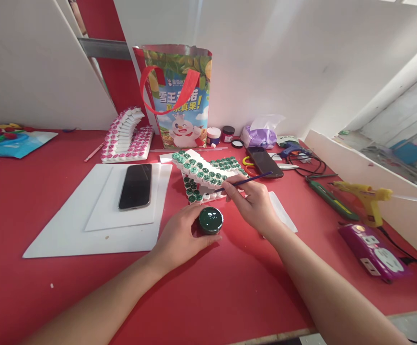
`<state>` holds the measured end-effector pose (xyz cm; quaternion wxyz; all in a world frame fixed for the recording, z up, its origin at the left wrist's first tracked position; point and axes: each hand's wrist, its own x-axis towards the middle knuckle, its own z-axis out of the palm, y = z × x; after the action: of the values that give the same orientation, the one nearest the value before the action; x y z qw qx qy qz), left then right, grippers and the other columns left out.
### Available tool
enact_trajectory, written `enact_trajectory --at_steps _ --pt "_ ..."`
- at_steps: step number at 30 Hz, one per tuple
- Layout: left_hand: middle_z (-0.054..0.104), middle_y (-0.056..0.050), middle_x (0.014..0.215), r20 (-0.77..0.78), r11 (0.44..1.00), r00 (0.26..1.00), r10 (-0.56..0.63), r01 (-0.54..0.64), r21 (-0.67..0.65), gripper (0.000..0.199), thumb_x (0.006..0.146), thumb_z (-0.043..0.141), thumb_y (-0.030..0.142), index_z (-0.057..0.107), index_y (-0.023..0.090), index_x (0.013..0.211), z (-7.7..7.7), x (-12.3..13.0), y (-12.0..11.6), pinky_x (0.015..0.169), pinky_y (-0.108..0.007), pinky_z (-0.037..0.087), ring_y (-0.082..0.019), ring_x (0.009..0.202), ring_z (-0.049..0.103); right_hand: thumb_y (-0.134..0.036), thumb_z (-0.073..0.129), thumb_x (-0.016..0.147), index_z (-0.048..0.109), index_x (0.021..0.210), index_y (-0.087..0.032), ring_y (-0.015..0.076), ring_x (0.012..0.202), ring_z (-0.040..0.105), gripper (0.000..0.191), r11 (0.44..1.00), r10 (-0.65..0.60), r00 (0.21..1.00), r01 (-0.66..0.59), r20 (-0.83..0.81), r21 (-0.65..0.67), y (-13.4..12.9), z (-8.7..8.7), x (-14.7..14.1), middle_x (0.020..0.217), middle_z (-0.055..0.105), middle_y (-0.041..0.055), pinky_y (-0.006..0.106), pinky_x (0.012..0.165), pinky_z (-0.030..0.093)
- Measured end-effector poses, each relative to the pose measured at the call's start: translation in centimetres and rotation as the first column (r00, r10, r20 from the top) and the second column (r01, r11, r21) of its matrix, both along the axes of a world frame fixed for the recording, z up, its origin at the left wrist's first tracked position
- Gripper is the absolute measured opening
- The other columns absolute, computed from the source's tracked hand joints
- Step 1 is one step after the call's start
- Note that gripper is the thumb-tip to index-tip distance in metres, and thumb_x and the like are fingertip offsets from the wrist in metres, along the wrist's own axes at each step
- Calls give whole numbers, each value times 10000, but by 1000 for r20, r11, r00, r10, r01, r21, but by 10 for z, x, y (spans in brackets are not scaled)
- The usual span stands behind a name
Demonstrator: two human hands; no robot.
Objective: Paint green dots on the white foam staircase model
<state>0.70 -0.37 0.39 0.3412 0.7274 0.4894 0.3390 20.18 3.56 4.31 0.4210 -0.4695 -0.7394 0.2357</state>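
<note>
My left hand (183, 235) is wrapped round a small jar of dark green paint (211, 220), its glossy surface facing up. In my right hand (249, 200) is a thin paintbrush with a dark blue handle (253, 178), its tip pointing left. That tip is close to the front edge of a white piece covered in rows of green-painted rosettes (201, 170); whether it touches cannot be made out. A few rosettes low at the front look white. Part of the piece is hidden behind my right hand.
A black phone (135, 187) rests on white boards (64, 220) at left. Behind stand a pink rosette piece (125, 139), a printed bag (183, 100), paint jars (227, 133) and purple tissues (259, 136). Rightward are another phone (265, 162), a yellow glue gun (368, 197) and a purple box (374, 251).
</note>
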Motion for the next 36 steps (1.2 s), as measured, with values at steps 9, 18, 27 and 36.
enact_trajectory --at_steps 9,18,27,36 --pt "708 -92 1268 -17 1000 1000 4 -4 -14 507 747 832 409 656 242 1192 1 0 0 1033 -477 523 -321 1218 642 -389 538 1003 644 812 -199 157 702 613 289 999 -28 999 28 -18 -34 0 7 6 807 683 46 270 602 471" --pt "715 -77 1251 -3 1000 1000 0 0 -6 499 750 823 409 657 250 1193 2 0 0 1021 -457 527 -315 1201 650 -376 555 999 639 791 -208 161 693 633 280 999 -35 999 36 14 -31 -2 7 4 788 691 38 270 605 471" --pt "711 -65 1267 0 1000 1000 -6 6 -3 482 762 816 428 659 266 1189 3 1 0 1032 -451 527 -309 1214 646 -411 548 1001 616 722 -214 157 698 628 349 1000 -20 1000 20 21 -7 -2 7 2 817 706 40 266 595 464" --pt "713 -70 1270 0 1000 1000 -4 4 -2 468 757 823 416 668 265 1172 3 1 0 1018 -455 538 -316 1213 648 -352 546 1000 610 726 -209 144 675 616 316 1000 -19 1000 19 16 -17 -4 9 2 783 690 26 262 598 461"
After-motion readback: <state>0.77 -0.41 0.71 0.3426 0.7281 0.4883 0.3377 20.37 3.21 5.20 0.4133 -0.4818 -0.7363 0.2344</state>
